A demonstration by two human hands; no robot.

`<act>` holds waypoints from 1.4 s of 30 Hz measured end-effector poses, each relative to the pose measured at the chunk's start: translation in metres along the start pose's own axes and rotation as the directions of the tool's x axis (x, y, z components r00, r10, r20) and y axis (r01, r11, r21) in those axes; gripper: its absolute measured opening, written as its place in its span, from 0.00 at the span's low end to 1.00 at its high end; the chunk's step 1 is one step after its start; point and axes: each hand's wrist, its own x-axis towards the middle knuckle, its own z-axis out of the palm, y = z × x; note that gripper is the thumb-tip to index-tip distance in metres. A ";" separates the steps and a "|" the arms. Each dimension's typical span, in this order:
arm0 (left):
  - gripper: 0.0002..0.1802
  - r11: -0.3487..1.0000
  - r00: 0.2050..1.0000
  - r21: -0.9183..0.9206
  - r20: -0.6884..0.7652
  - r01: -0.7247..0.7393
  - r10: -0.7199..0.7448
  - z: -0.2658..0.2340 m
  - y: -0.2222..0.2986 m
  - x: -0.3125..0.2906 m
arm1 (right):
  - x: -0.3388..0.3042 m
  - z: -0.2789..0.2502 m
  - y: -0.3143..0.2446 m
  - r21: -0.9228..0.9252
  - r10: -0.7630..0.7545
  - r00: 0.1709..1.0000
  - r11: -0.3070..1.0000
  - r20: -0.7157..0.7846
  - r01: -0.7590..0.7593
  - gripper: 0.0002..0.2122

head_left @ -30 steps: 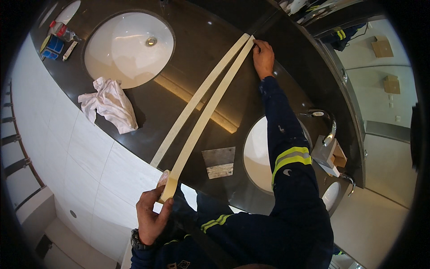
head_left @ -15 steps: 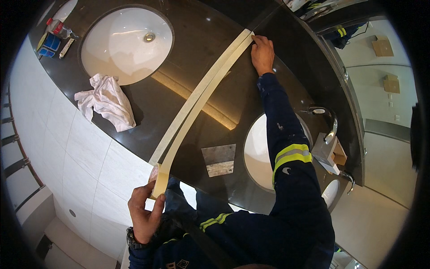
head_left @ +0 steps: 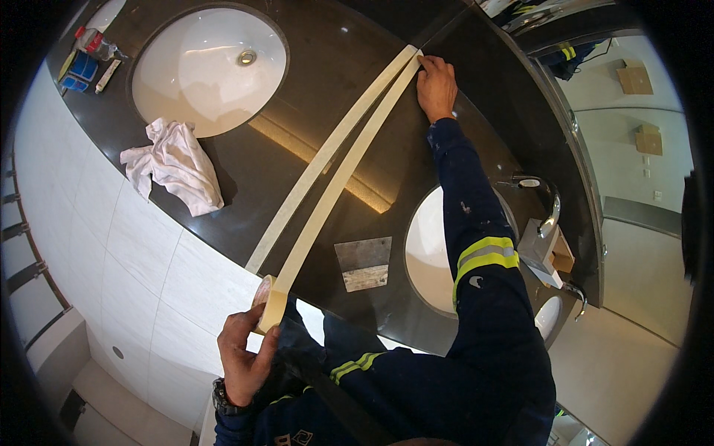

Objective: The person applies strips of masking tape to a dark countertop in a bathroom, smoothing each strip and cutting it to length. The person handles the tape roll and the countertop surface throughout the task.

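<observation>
My left hand (head_left: pixel 248 351) grips a roll of masking tape (head_left: pixel 272 312) just past the counter's front edge, fingers on one side and thumb on the other. From the roll a pale yellow tape strip (head_left: pixel 335 189) runs taut across the dark counter (head_left: pixel 297 44) to its back. There my right hand (head_left: pixel 437 91), fingers curled, has its fingertips on the strip's far end. A second, paler strip (head_left: pixel 316 167) lies on the counter to the left. Both strips meet near the back and spread apart toward the front.
White basins sit at left (head_left: pixel 201 74) and right (head_left: pixel 428 253), the right one partly behind my arm. On the counter are a crumpled pale cloth (head_left: pixel 175 167), a flat metal scraper blade (head_left: pixel 363 264), a bottle (head_left: pixel 95 44), a blue container (head_left: pixel 79 70), a faucet (head_left: pixel 552 204) and an open box (head_left: pixel 547 254).
My left hand has shifted slightly right with the roll. The strip has straightened and swung right, widening the gap from the paler strip. My right hand stays nearly in place.
</observation>
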 end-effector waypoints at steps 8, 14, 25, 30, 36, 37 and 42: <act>0.18 1.000 1.000 0.004 -0.004 0.011 -0.011 0.002 -0.001 0.002 | 0.000 0.002 0.001 -0.026 -0.036 0.999 0.999 -0.022 0.036 0.15; 0.19 1.000 1.000 0.011 0.011 0.020 -0.020 0.002 -0.004 0.002 | 0.000 0.002 -0.001 -0.044 -0.043 0.999 0.998 -0.030 0.042 0.15; 0.19 0.999 1.000 0.033 -0.008 -0.010 0.010 0.001 -0.009 0.004 | 0.001 0.002 -0.001 -0.041 -0.037 0.999 0.998 -0.025 0.036 0.14; 0.19 0.999 1.000 0.028 -0.010 -0.016 0.016 0.002 -0.009 0.004 | 0.000 0.003 0.000 -0.021 -0.041 0.998 0.999 -0.038 0.040 0.14; 0.18 0.999 0.999 0.039 -0.016 -0.033 0.034 0.000 -0.007 0.005 | 0.000 0.004 0.004 -0.003 -0.062 0.996 0.998 -0.059 0.062 0.14; 0.18 1.000 1.000 0.016 -0.025 -0.013 0.013 0.001 -0.007 0.005 | 0.000 0.004 0.004 -0.004 -0.061 0.996 0.998 -0.068 0.061 0.15; 0.17 1.000 0.999 -0.019 -0.043 0.022 -0.022 0.001 -0.009 0.005 | 0.000 0.004 0.004 0.001 -0.056 0.996 0.998 -0.071 0.057 0.15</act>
